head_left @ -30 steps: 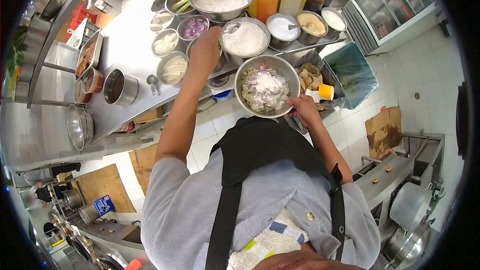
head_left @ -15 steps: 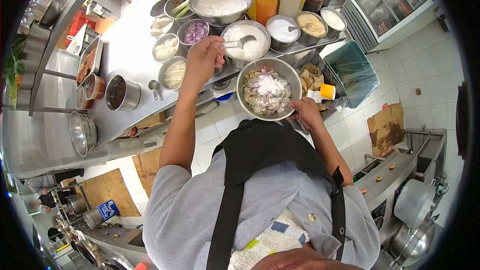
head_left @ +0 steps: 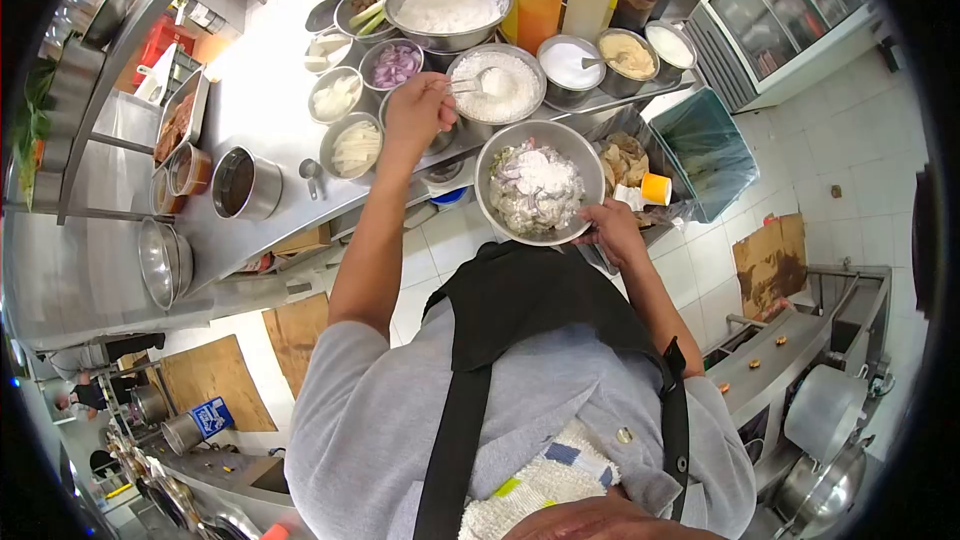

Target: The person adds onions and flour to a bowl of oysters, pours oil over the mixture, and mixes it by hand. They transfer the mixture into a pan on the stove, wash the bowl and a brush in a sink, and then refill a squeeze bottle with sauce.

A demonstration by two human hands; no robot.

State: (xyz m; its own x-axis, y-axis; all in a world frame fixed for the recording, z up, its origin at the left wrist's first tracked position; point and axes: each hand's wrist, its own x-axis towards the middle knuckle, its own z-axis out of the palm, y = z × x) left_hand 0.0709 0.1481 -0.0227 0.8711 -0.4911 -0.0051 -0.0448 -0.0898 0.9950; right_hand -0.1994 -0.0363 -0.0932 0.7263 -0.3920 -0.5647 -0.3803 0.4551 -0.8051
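Observation:
My left hand (head_left: 418, 112) is closed on the handle of a metal spoon (head_left: 462, 88). The spoon's head lies over the white powder (head_left: 515, 100) in a metal bowl (head_left: 541, 86) at the counter's edge, and white powder fills it. With my right hand (head_left: 610, 230) I grip the lower right rim of a metal mixing bowl (head_left: 487, 202), held in front of my apron. Inside it, white powder (head_left: 540, 172) covers a pale mixture with purple onion pieces (head_left: 512, 158).
Containers of sliced purple onion (head_left: 392, 65), white strips (head_left: 357, 146) and yellowish powder (head_left: 627, 55) surround the powder bowl. Squeeze bottles (head_left: 540, 2) stand behind. A lined bin (head_left: 705, 155) is at the right. A small metal scoop (head_left: 311, 176) lies on the counter (head_left: 285, 240).
The spoon, nearly bare and tilted before, now holds white powder low over the powder bowl. The falling powder is gone. The mixing bowl has barely moved; its white patch looks more spread out.

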